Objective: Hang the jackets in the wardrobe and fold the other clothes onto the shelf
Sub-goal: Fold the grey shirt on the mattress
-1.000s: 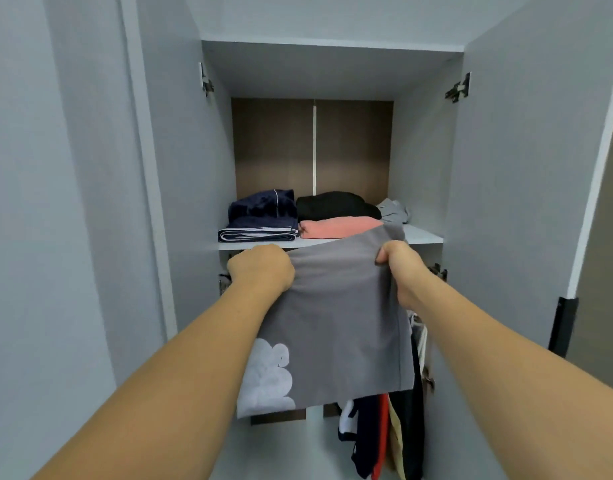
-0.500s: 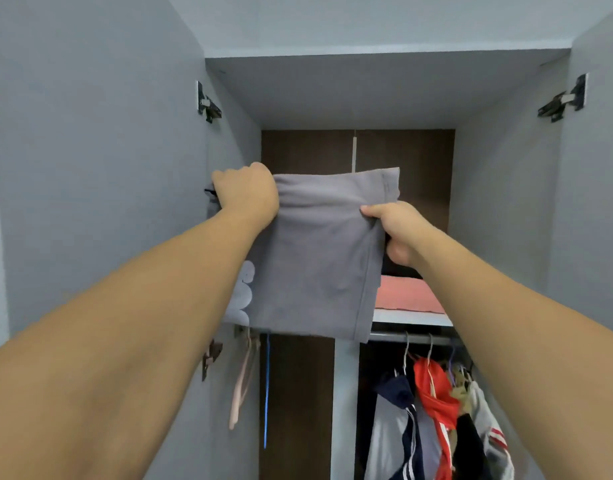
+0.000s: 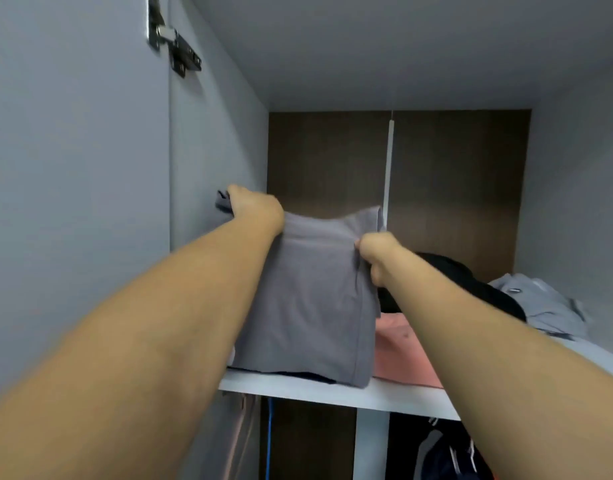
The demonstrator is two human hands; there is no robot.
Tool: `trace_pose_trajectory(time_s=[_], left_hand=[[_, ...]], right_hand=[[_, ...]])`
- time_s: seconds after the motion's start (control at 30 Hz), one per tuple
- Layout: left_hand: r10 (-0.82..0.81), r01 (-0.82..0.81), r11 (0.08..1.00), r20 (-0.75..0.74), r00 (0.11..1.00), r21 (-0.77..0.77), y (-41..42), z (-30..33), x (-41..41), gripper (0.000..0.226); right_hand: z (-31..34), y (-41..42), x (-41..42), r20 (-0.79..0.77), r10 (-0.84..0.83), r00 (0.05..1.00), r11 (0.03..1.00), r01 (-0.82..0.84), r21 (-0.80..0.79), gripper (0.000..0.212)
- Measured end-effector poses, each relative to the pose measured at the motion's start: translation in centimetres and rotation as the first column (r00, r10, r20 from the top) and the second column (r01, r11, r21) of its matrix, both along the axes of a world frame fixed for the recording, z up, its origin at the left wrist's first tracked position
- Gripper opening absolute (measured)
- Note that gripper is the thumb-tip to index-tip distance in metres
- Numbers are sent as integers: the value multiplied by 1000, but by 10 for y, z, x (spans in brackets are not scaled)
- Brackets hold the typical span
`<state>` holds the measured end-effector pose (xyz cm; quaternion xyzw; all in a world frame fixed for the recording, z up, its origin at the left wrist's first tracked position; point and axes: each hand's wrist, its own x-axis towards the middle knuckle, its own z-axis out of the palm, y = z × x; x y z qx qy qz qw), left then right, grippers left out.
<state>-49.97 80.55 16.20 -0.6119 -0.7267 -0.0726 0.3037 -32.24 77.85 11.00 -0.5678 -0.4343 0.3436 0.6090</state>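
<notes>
Folded grey garment (image 3: 312, 299): held up over the left end of the white shelf (image 3: 332, 393) inside the wardrobe. Its lower edge hangs at the shelf's front lip; whether it rests on the shelf or on the dark item under it cannot be told. A sliver of dark navy fabric (image 3: 308, 375) shows beneath that edge.

Left hand (image 3: 254, 211): grip closed on the garment's upper left corner, close to the wardrobe's left inner wall (image 3: 215, 168). A small tuft of grey cloth sticks out past the knuckles on the wall side.

Right hand (image 3: 376, 252): grip pinched on the garment's right edge, a little below the top right corner, thumb against the front face. The top edge sags slightly between the two hands.

Both forearms are bare and extend up from the lower corners of the view.

Neighbours on the shelf: a folded pink garment (image 3: 402, 355) just right of the grey one, touching or nearly so. A black garment (image 3: 471, 285) behind the pink one, partly hidden by the right forearm. A crumpled light grey garment (image 3: 547, 306) at the right end.

Surroundings: brown back panel (image 3: 454, 185); metal door hinge (image 3: 173, 46) upper left. Below the shelf, hanging clothes (image 3: 447, 455) at lower right, dark with pale stripes, details blurred.
</notes>
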Motion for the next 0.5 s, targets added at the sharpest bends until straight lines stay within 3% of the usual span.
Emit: trace_pose_trajectory(time_s=[0.07,0.13,0.17,0.23,0.3,0.4,0.5], left_hand=[[-50,49,999,19,999,23,29,-41,3,39],[-176,185,982,195,965,-32,48,-87,9,45],[-214,271,954,343,915,-127,51,-112,12,51],[-187,401,864,547,816,-303,53,-151,15,56],[-167,433,830,583,795,-352,58,-169,12,55],[-151,412,828,556,817,-380,59,-168,11,56],[-124,387,837,556,822,-386,59,-167,15,57]], right_hand=[[-33,31,-2,115,-101,988,980,119,-158,57],[-63,52,-1,423,-183,888,935,291,-205,75],[-75,55,-3,600,-182,779,925,343,-164,82],[-96,60,-7,835,-143,531,952,305,-31,76],[-106,62,-11,939,9,344,979,187,-77,58],[-110,60,-9,904,216,369,943,163,-292,55],[-111,65,-6,906,229,355,938,167,-303,57]])
